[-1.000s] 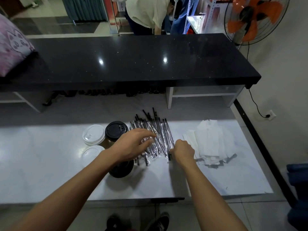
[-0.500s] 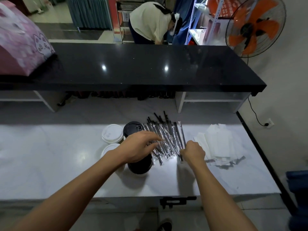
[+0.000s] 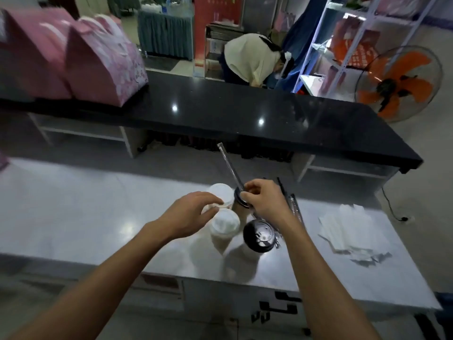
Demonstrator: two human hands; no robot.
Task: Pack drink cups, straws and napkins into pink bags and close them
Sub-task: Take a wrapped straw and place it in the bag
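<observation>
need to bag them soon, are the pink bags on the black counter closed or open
Cannot tell: the pink bags stand upright on the black counter, but blur hides their tops.

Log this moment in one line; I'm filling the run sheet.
step: straw picked | right hand: pinches wrapped straw | left hand: on white-lid cup | napkins: untouched | pink bags: on black counter

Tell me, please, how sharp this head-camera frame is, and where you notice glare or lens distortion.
In the head view there is motion blur throughout: the pink bags and the napkins look smeared, and the straw pinched in the right hand is streaked. Two ceiling-light glints sit on the black counter, with softer glare on the white table. The wide lens bows the counter edge.
</observation>
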